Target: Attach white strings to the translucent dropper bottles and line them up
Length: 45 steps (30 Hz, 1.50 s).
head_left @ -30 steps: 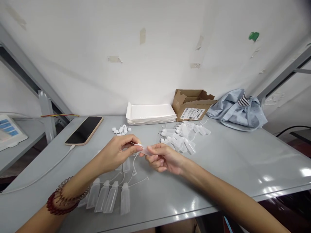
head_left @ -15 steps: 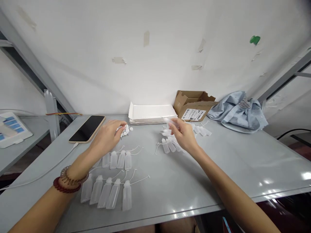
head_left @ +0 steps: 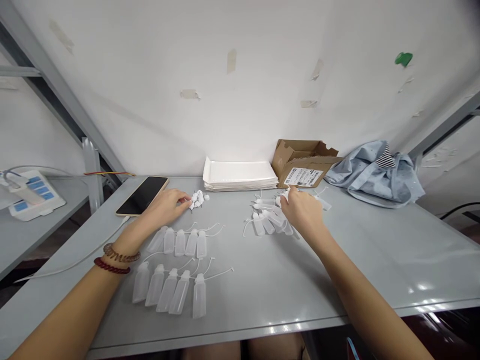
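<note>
My left hand reaches the left edge of a small pile of white caps, its fingertips pinched on a cap there. Among the loose translucent squeeze bottles on the right is my right hand, fingers curled round a bottle that they mostly cover. Thin white strap-like tails stick out from these bottles. Nearer me on the left, two rows of similar bottles lie side by side: a back row below my left hand and a front row closer to the table edge.
Against the wall stand a stack of white trays and an open cardboard box. A bunched blue cloth lies right of the box. The phone at left has a white charging cable trailing across the grey table.
My right hand has moved right and down onto the loose bottles, from holding a bottle above them. My left finger and thumb have closed at the caps. The view has shifted slightly.
</note>
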Available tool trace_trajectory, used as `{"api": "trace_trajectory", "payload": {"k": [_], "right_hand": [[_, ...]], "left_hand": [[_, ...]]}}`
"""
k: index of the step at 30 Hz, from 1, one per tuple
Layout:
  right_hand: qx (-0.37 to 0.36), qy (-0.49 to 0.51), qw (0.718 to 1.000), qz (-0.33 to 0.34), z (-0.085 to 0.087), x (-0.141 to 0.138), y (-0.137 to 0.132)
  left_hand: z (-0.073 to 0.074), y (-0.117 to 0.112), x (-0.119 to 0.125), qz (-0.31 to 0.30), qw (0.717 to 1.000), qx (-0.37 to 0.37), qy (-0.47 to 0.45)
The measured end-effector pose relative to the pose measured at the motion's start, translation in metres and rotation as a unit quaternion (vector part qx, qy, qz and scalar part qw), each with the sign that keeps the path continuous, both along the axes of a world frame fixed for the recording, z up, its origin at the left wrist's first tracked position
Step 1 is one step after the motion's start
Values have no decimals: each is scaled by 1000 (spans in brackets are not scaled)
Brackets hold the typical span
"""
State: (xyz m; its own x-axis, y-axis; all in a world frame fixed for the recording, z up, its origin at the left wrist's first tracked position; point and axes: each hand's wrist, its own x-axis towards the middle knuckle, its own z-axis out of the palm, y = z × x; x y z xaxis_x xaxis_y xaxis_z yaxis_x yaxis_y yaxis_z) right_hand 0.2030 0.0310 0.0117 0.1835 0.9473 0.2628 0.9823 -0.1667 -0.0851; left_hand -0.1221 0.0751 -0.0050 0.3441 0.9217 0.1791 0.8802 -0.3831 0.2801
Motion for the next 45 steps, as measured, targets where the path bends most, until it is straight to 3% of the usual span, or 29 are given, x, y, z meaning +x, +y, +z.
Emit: {"api": "trace_trajectory", "payload": {"k": [3,7,10,12,14,21,30,40,45], "right_hand": [[38,23,996,82,-3,-13,-6],[11,58,968,244,-11,-46,-21],[-41,172,884,432,-19,-71,-31],[-70,212,841,492,-23,-86,-33],[-89,218,821,519,-27,-98,-33],[-131,193,827,511,-26,-124,-27],[-187,236,822,484,-24,-125,-23],[-104,307,799,506,-24,-108,-17],[-35,354,796,490,-20,-83,-19]], "left_hand": [[-2,0,1,-7,1000,-27,2],[-6,1,2,-13,999,-39,14],[-8,1,3,-14,999,-35,23],[-7,0,4,-16,999,-32,30],[-6,-1,5,-16,999,-32,36],[-4,-2,6,-8,998,-34,51],[-3,-2,6,0,998,-35,55],[-5,0,4,-4,998,-41,51],[11,-15,16,-14,996,-86,-27]]}}
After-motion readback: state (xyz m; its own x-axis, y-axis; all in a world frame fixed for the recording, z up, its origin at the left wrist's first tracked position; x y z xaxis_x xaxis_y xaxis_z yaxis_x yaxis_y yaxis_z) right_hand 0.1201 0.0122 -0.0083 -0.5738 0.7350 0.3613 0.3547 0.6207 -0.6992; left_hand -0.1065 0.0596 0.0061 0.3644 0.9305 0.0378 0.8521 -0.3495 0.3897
